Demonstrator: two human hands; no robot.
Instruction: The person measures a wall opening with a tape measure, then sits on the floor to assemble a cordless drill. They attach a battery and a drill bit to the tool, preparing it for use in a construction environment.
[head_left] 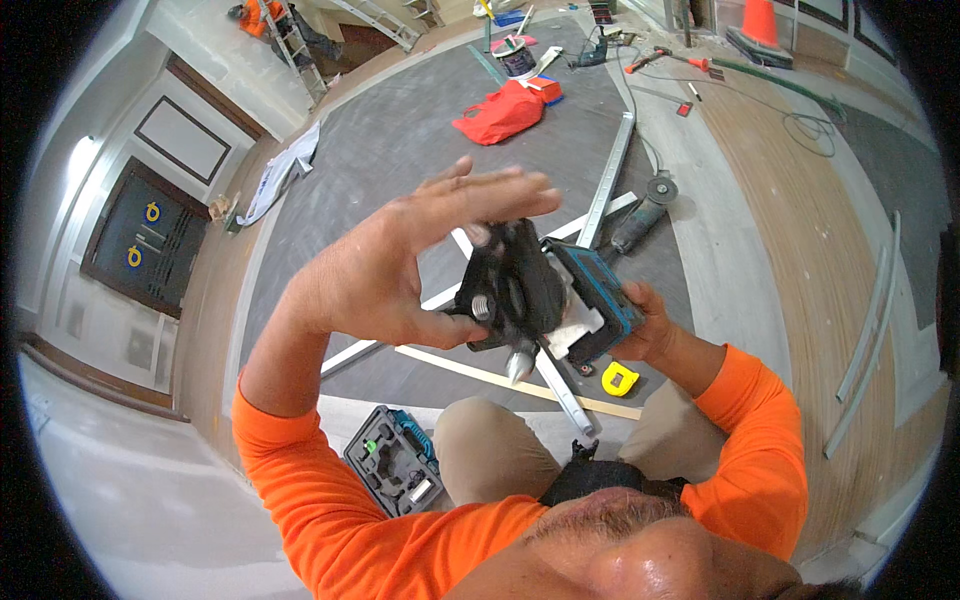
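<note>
in the head view, the right hand [648, 322] grips the blue-edged black device [603, 280], held up between both hands; the left hand [385, 258], fingers spread, has its thumb at the black bracket [533, 278]. should the right grip slip, the device could fall onto the yellow tape measure [619, 379].

Light is bright, with white glare above the door [148, 238]; right of it, the left hand [390, 255] looks blurred; below it, the wall [110, 460] bends.
</note>
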